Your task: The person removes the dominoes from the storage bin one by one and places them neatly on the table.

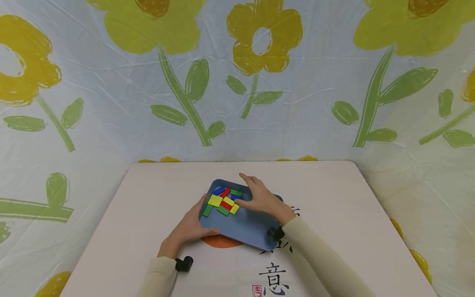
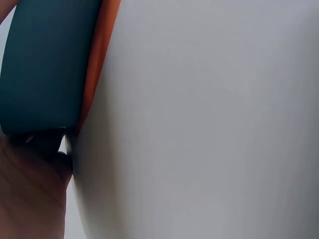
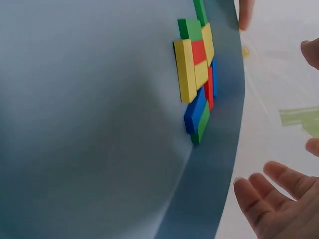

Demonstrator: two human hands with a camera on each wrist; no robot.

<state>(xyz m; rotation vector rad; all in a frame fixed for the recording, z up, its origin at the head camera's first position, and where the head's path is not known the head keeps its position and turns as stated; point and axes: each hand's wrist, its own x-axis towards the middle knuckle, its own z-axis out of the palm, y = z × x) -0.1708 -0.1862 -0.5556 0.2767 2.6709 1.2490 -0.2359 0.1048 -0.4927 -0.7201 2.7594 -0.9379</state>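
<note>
A shallow blue-grey tray [image 1: 245,229] lies turned at an angle on the table. Several small flat blocks in yellow, red, green and blue cluster at its left end, among them a yellow block [image 1: 215,201] and a green block [image 3: 190,29]. My left hand [image 1: 187,227] grips the tray's left end, its thumb along the near side and its fingers by the left rim, partly hidden. Over the tray, just right of the blocks, is my right hand [image 1: 261,199], fingers extended and thumb apart. Nothing shows between them in the right wrist view.
Under the tray, the pale table [image 1: 148,198] carries an orange round print [image 1: 221,242] and black brush characters [image 1: 274,280]. A flower-patterned cloth [image 1: 297,103] hangs behind and at both sides. Each wrist wears a small black camera [image 1: 184,264].
</note>
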